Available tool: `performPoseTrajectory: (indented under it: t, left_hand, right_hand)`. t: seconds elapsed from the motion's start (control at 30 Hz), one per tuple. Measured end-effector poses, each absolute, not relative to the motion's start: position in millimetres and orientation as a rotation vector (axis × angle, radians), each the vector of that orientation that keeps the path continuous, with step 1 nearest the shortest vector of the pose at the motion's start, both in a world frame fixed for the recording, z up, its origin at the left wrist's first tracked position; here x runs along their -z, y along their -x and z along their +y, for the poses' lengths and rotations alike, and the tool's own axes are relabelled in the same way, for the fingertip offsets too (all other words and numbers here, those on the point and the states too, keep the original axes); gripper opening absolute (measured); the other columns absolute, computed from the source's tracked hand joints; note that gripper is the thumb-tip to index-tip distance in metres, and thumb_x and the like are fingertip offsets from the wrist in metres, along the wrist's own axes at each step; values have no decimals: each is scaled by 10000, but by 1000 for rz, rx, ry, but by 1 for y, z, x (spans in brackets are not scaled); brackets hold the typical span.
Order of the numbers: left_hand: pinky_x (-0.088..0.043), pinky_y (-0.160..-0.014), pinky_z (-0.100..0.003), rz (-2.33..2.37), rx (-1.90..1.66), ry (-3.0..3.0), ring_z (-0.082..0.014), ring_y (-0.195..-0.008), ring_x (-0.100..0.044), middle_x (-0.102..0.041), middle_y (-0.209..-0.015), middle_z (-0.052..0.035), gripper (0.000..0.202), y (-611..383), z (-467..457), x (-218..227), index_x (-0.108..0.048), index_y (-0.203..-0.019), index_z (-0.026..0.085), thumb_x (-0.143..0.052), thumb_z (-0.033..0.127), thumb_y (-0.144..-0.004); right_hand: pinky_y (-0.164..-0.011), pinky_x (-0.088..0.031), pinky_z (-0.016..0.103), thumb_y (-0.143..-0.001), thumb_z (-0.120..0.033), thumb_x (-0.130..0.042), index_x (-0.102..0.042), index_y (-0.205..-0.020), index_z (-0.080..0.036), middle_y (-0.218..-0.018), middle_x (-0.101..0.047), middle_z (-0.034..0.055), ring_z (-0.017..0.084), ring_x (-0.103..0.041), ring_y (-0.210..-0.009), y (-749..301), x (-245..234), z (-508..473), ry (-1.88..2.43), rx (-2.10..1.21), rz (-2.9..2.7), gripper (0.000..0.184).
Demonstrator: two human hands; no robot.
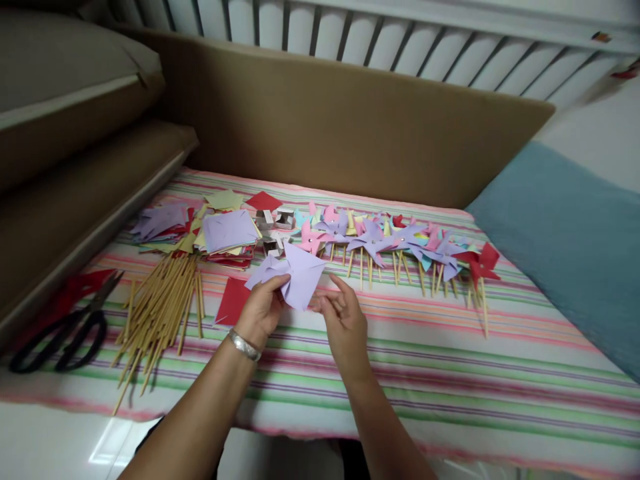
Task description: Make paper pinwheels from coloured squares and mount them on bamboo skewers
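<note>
My left hand [260, 310], with a silver bracelet on its wrist, pinches a lilac paper square [300, 277] that is partly folded into a pinwheel shape and held above the striped cloth. My right hand [343, 320] is just right of the paper, its fingers curled and touching the lower right edge. A red paper square [233, 300] lies flat on the cloth beside my left hand.
A row of finished paper pinwheels on sticks [400, 247] lies behind my hands. Stacks of coloured paper [227, 233], small boxes [275, 223], a bundle of wooden sticks [157, 307] and black scissors [65, 330] sit to the left on the striped cloth [450, 373].
</note>
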State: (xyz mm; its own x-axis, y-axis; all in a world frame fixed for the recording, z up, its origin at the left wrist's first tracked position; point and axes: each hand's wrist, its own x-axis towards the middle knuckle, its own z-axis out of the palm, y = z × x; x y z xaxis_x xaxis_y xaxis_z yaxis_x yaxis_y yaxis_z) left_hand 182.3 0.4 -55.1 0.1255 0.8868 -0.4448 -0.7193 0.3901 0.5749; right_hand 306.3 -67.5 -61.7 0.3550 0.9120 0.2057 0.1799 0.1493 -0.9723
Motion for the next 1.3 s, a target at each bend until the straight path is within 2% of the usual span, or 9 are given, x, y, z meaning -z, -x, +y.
performPoseTrajectory:
  t: [0.13, 0.33, 0.53, 0.77, 0.97, 1.3]
  left_hand:
    - [-503, -599, -236, 825, -1129, -234, -144, -661, -643, -718, -783, -16, 303, -181, 0, 52, -680, -874, 155, -684, 25, -600]
    - [-493, -539, -220, 817, -1078, -261, -125, -607, -627, -709, -743, -1, 293, -184, -5, 50, -674, -866, 145, -684, 19, -602]
    - [-482, -571, -224, 816, -1092, -310, -133, -643, -630, -711, -769, -2, 263, -186, -6, 52, -681, -808, 162, -715, 56, -570]
    - [-457, -583, -227, 841, -1091, -447, -125, -621, -601, -687, -708, -6, 203, -193, -14, 52, -669, -716, 134, -761, 132, -535]
    - [-442, -575, -243, 870, -1094, -565, -121, -576, -574, -647, -643, 0, 193, -200, -20, 55, -648, -689, 131, -766, 169, -541]
    - [-427, -579, -242, 922, -1071, -619, -116, -566, -557, -626, -617, 18, 179, -205, -24, 56, -643, -694, 148, -750, 186, -555]
  right_hand:
    - [-786, -496, 302, -853, -148, -488, -583, -1149, -284, -959, -637, 33, 161, -618, -873, -313, 60, -71, 1340, -380, -1487, 339]
    - [-758, -474, 286, -849, -117, -465, -666, -1037, -265, -910, -610, 46, 164, -596, -851, -315, 58, -72, 1323, -300, -1676, 312]
    - [-714, -471, 286, -815, -184, -555, -705, -933, -280, -839, -596, 29, 165, -591, -790, -318, 58, -69, 1319, -470, -1625, 213]
    - [-639, -466, 265, -736, -250, -651, -706, -743, -217, -707, -633, 2, 146, -596, -672, -313, 54, -65, 1334, -853, -1222, 64]
    - [-553, -452, 246, -665, -297, -684, -670, -667, -171, -502, -599, -30, 117, -554, -508, -312, 55, -60, 1399, -1024, -897, 126]
    - [-449, -401, 210, -612, -318, -706, -616, -668, -170, -446, -537, -61, 97, -508, -419, -314, 54, -58, 1457, -1002, -804, 182]
